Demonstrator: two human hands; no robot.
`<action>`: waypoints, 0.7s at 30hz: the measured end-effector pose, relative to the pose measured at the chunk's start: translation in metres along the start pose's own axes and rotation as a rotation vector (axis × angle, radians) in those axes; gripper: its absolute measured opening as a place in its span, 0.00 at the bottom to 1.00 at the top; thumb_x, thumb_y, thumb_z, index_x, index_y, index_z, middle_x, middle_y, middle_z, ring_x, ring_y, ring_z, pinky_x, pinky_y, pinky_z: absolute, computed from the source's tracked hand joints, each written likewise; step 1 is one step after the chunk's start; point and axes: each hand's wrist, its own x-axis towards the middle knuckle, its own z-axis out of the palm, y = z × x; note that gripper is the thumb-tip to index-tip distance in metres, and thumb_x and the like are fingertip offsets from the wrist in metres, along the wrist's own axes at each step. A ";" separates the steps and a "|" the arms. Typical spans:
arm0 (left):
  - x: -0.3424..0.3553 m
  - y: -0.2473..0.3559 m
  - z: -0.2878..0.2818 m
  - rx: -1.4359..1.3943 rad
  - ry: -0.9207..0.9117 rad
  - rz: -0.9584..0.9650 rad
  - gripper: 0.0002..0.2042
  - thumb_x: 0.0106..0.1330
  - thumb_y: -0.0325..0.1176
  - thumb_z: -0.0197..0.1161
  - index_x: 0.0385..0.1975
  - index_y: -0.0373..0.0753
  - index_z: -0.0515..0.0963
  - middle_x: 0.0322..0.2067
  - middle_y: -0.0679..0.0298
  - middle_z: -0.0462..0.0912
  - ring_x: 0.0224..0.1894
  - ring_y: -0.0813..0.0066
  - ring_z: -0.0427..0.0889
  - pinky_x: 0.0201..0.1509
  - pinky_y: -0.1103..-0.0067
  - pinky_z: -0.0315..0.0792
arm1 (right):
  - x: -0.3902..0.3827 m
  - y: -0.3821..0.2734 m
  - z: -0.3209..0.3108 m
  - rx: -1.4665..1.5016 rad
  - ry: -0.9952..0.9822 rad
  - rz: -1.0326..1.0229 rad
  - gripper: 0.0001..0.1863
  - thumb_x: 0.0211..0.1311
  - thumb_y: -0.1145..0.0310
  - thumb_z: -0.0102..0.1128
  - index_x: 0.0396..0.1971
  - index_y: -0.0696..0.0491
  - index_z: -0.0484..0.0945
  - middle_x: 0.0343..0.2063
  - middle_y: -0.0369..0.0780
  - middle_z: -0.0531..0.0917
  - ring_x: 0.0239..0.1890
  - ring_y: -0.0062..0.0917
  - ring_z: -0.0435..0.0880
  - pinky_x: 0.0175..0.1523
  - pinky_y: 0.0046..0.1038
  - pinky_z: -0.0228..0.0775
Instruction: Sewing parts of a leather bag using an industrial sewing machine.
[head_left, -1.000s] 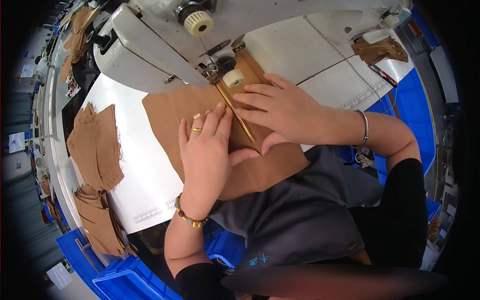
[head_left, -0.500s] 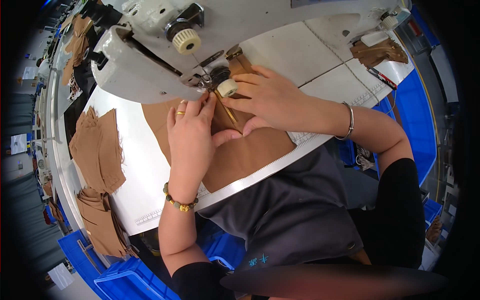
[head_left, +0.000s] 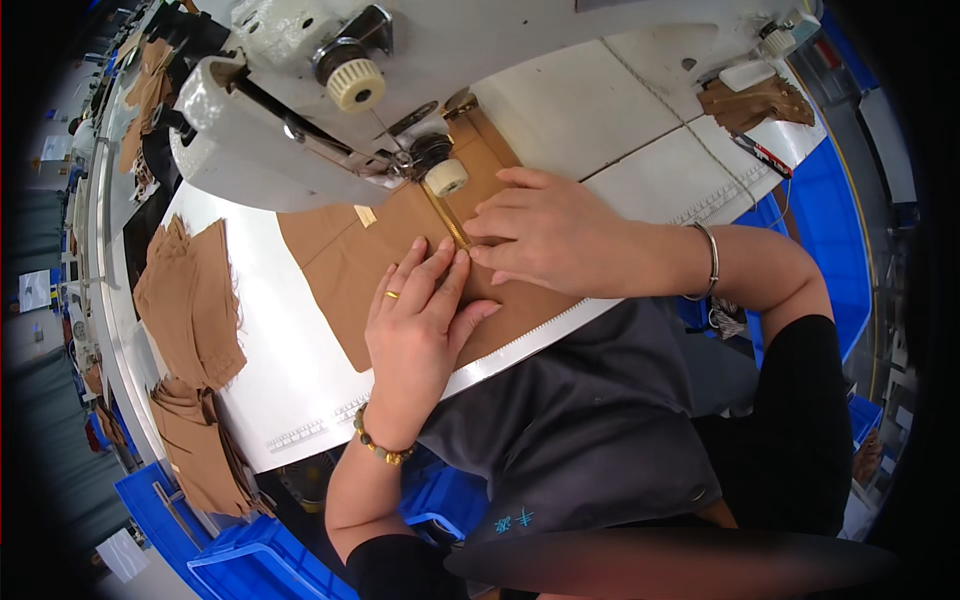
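Observation:
A brown fabric panel (head_left: 330,300) lies under the head of a white sewing machine (head_left: 250,135). Along the panel runs a gold-toothed zipper (head_left: 447,217), which passes beneath the needle area. My left hand (head_left: 415,315) rests on the cloth with its fingers stretched out, the tips beside the near part of the zipper. Flat on the right side of the panel, my right hand (head_left: 545,228) has its fingertips close to the zipper and almost touching the left ones. A small pale tab (head_left: 365,215) shows on the fabric left of the machine's foot.
Two stacks of brown cut pieces, an upper one (head_left: 190,300) and a lower one (head_left: 200,445), lie at the left. At the far right are a bundle of brown pieces (head_left: 755,103) and a red-and-black pen-like tool (head_left: 765,155). Blue bins (head_left: 265,560) stand below the table edge.
My left hand has drawn back from the needle area toward me, and my right hand has come slightly nearer too. The fabric has shifted farther under the machine; the pale tab is uncovered.

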 end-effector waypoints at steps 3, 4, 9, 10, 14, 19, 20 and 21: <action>0.004 -0.001 -0.003 0.033 -0.021 0.017 0.27 0.50 0.42 0.77 0.50 0.35 0.85 0.53 0.58 0.85 0.60 0.54 0.81 0.62 0.65 0.76 | 0.002 0.000 0.001 -0.021 -0.005 0.010 0.15 0.54 0.58 0.70 0.38 0.51 0.86 0.46 0.37 0.85 0.52 0.28 0.82 0.66 0.45 0.69; 0.006 -0.003 -0.003 0.053 -0.029 0.015 0.27 0.51 0.43 0.77 0.50 0.36 0.85 0.53 0.58 0.85 0.60 0.55 0.81 0.62 0.65 0.75 | 0.003 0.001 0.001 -0.035 -0.008 0.014 0.15 0.54 0.58 0.70 0.38 0.51 0.86 0.46 0.38 0.85 0.52 0.29 0.82 0.67 0.45 0.68; 0.019 -0.016 -0.002 0.085 -0.042 0.015 0.27 0.52 0.45 0.76 0.51 0.37 0.85 0.53 0.58 0.85 0.60 0.56 0.80 0.64 0.65 0.73 | 0.013 0.014 0.007 -0.079 -0.015 0.020 0.16 0.56 0.57 0.69 0.40 0.50 0.86 0.46 0.36 0.85 0.53 0.28 0.82 0.67 0.45 0.67; 0.021 -0.019 -0.002 0.091 -0.046 0.013 0.27 0.53 0.47 0.75 0.51 0.37 0.85 0.54 0.60 0.84 0.61 0.58 0.80 0.64 0.61 0.72 | 0.015 0.017 0.008 -0.087 -0.022 0.026 0.16 0.57 0.56 0.69 0.41 0.50 0.86 0.46 0.36 0.85 0.53 0.27 0.82 0.68 0.44 0.67; 0.030 -0.030 0.001 0.104 -0.030 0.009 0.27 0.55 0.49 0.73 0.52 0.38 0.84 0.54 0.62 0.84 0.62 0.60 0.79 0.65 0.58 0.71 | 0.023 0.026 0.012 -0.122 -0.016 0.023 0.17 0.58 0.54 0.69 0.41 0.49 0.86 0.46 0.35 0.86 0.51 0.27 0.83 0.68 0.43 0.67; 0.037 -0.039 0.005 0.117 0.010 0.013 0.27 0.55 0.48 0.73 0.52 0.37 0.84 0.51 0.62 0.85 0.55 0.60 0.81 0.63 0.59 0.72 | 0.028 0.031 0.012 -0.181 0.030 0.056 0.18 0.61 0.52 0.67 0.42 0.50 0.87 0.49 0.34 0.86 0.52 0.24 0.83 0.63 0.34 0.67; 0.038 -0.040 0.005 0.128 0.023 0.007 0.27 0.56 0.47 0.73 0.53 0.37 0.84 0.50 0.62 0.84 0.53 0.61 0.81 0.63 0.60 0.72 | 0.028 0.032 0.012 -0.187 0.033 0.044 0.18 0.61 0.52 0.67 0.42 0.50 0.87 0.49 0.34 0.86 0.52 0.24 0.83 0.63 0.34 0.67; 0.038 -0.040 0.006 0.134 0.034 -0.003 0.27 0.56 0.47 0.73 0.53 0.37 0.84 0.49 0.62 0.84 0.51 0.61 0.80 0.63 0.61 0.72 | 0.028 0.033 0.012 -0.175 0.035 0.055 0.18 0.61 0.53 0.67 0.43 0.50 0.86 0.50 0.34 0.86 0.54 0.24 0.82 0.63 0.34 0.67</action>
